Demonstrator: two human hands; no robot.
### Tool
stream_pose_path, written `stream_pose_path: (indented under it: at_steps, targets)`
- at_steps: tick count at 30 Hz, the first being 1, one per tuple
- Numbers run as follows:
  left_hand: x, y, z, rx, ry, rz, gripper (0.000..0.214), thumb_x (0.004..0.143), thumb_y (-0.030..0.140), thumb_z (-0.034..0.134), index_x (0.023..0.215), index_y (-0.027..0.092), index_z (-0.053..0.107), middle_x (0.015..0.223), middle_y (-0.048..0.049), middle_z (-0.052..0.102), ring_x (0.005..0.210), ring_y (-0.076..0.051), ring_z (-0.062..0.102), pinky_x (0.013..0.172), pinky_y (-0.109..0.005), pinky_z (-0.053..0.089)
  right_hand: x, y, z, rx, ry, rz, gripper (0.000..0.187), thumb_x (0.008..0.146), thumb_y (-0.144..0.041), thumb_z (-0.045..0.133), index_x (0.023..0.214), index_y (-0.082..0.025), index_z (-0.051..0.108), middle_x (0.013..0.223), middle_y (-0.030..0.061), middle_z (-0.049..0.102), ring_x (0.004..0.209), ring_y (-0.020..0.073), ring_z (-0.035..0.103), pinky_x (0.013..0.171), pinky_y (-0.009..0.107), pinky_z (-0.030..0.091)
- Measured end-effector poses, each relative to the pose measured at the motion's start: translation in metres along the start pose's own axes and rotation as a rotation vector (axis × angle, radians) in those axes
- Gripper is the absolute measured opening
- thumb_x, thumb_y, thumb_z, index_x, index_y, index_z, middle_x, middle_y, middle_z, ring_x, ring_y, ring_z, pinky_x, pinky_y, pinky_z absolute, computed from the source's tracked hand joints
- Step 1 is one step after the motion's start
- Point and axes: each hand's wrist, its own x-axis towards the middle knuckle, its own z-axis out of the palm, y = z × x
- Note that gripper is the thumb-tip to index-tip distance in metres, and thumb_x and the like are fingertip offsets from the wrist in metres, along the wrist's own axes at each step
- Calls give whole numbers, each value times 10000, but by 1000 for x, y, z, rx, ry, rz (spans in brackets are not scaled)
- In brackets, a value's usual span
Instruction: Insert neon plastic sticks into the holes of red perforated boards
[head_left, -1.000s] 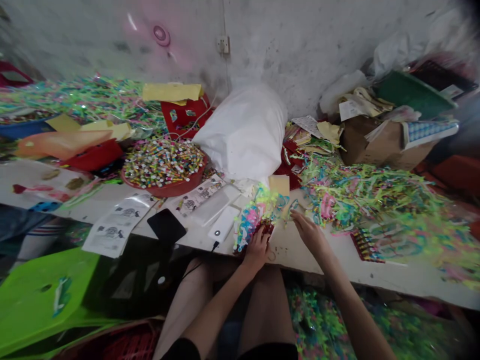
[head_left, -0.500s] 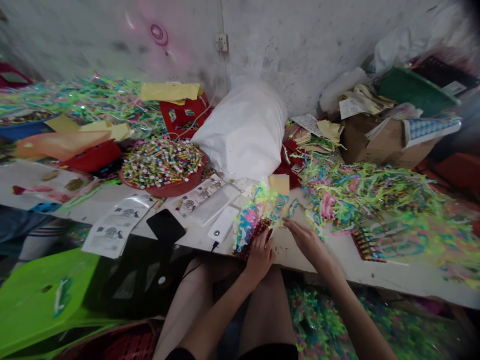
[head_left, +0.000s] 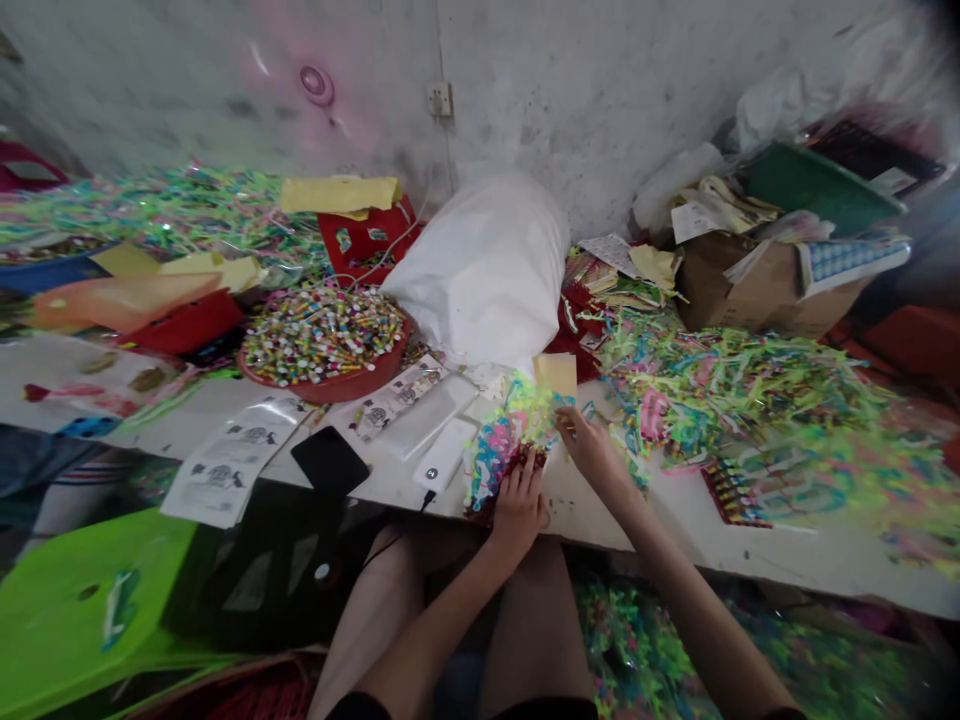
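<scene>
My left hand [head_left: 519,500] is closed on a stack of carded toys [head_left: 504,450] at the table's near edge; the stack has dark red backing and bright pink, blue and green plastic pieces on top. My right hand [head_left: 589,448] rests just right of that stack with its fingers pinched on a small pale piece I cannot make out. A loose heap of neon plastic pieces [head_left: 720,395] spreads to the right of my right hand. The white table [head_left: 592,510] carries all of it.
A red bowl of small colourful pieces [head_left: 324,335], a white sack [head_left: 487,265], a cardboard box [head_left: 757,290], a black phone [head_left: 330,462], a white power bank [head_left: 442,455] and printed sheets [head_left: 232,455] lie around. A green stool [head_left: 90,600] stands lower left.
My right hand has moved left and away from me, towards the top of the stack. My left hand has kept its hold on the stack at the table edge.
</scene>
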Motion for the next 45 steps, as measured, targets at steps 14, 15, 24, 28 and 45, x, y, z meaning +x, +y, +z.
stream_pose_path:
  at_steps: [14,15,24,28,45]
  targets:
    - [42,13,-33,137,-312,-132,327,864,135,411,1145,135,578,1405,-157,393,832,-217,646,660,-325,535,-25,23,14,-89,276,94,283,912,-289,358,1112,-180,525,1005,102,621,829,185,618,726,299,495]
    - [44,14,-34,153,-335,-133,331,868,124,405,1151,127,575,1393,-170,402,810,-209,652,656,-319,535,-30,32,17,-123,296,157,279,908,-288,355,1093,-173,528,1008,106,619,830,187,620,719,300,492]
    - [55,15,-31,204,-396,-95,405,858,24,345,1192,133,546,1354,-185,435,772,-177,662,646,-295,534,-20,74,59,-175,45,666,223,793,-342,541,847,-132,590,935,193,648,754,248,660,611,328,489]
    - [58,14,-33,198,-395,-86,339,872,71,363,1119,128,588,1304,-176,479,750,-169,659,637,-296,531,-14,81,57,9,24,701,79,725,-234,567,707,-158,559,655,82,657,615,198,656,516,254,473]
    - [-6,1,5,118,-233,-64,433,816,218,533,1239,133,513,1291,-191,513,1092,-295,540,904,-418,429,-41,49,35,604,-59,472,244,747,-409,595,749,-166,584,711,56,686,632,177,664,590,290,567]
